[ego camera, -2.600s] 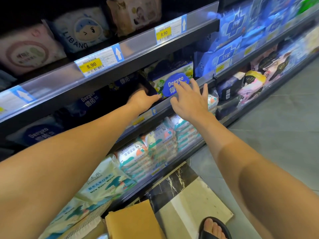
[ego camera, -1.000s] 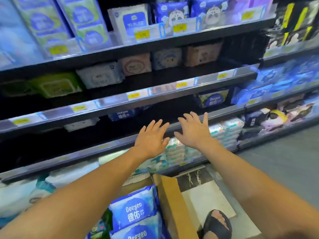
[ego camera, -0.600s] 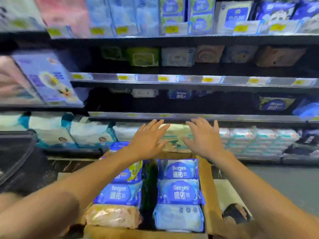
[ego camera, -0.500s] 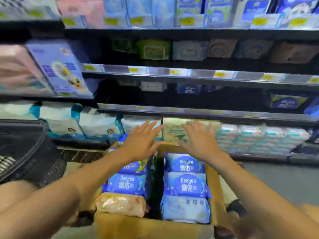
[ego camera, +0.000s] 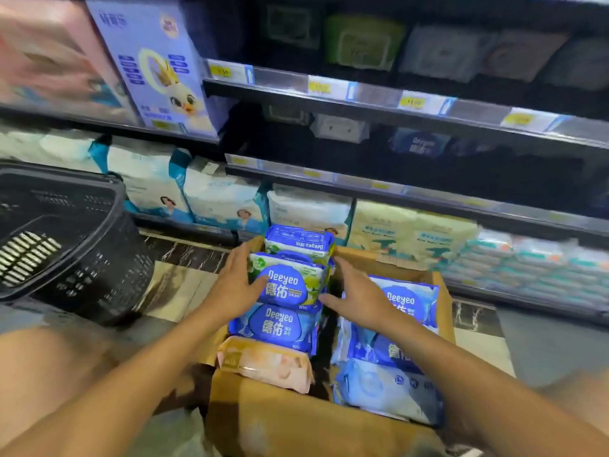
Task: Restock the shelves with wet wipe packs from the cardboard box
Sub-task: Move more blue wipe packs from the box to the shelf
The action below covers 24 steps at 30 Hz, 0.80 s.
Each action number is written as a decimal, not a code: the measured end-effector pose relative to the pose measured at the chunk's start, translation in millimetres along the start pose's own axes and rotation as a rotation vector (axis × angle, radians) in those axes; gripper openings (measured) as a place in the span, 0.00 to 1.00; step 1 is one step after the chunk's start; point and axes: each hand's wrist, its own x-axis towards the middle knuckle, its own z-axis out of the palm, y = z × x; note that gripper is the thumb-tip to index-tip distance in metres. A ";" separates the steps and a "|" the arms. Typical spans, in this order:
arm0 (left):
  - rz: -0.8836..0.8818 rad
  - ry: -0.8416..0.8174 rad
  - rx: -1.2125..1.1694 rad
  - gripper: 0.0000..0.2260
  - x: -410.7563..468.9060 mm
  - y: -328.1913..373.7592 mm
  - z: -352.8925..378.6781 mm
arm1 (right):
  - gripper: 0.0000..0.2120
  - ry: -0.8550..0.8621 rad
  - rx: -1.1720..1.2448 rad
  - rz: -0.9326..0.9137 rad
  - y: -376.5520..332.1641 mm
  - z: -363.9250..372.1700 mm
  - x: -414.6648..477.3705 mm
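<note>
An open cardboard box [ego camera: 296, 420] stands on the floor below me, filled with two rows of wet wipe packs. In the left row a blue and green Deeyeo pack [ego camera: 290, 282] stands on edge, with another blue pack [ego camera: 280, 324] and a pink pack [ego camera: 267, 361] in front of it. My left hand [ego camera: 237, 285] lies against that pack's left side with the thumb on its face. My right hand [ego camera: 359, 295] reaches to its right side, fingers spread and fairly straight. The right row [ego camera: 408, 301] holds more blue packs.
A black plastic basket [ego camera: 66, 232] sits on the floor at the left. Dark shelves [ego camera: 395, 110] with price tags run across the back; one Deeyeo pack [ego camera: 421, 145] lies on the middle shelf. Large nappy packs [ego camera: 224, 199] fill the bottom shelf.
My view swung from the shelf down to the box. Both hands left the shelf, dropped into the box and came to either side of the blue and green pack.
</note>
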 end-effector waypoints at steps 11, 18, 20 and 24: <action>-0.322 -0.136 -0.548 0.11 18.0 -25.3 7.1 | 0.26 -0.152 0.709 0.320 2.7 43.5 42.5; -0.272 -0.154 -0.597 0.04 19.1 -21.7 5.5 | 0.29 -0.108 0.894 0.303 6.2 48.9 44.3; -0.276 -0.141 -0.614 0.08 20.0 -17.6 3.8 | 0.34 -0.115 0.941 0.284 3.7 45.8 42.3; -0.252 -0.113 -0.621 0.06 23.2 -2.6 2.2 | 0.37 -0.092 0.996 0.223 2.4 34.1 36.0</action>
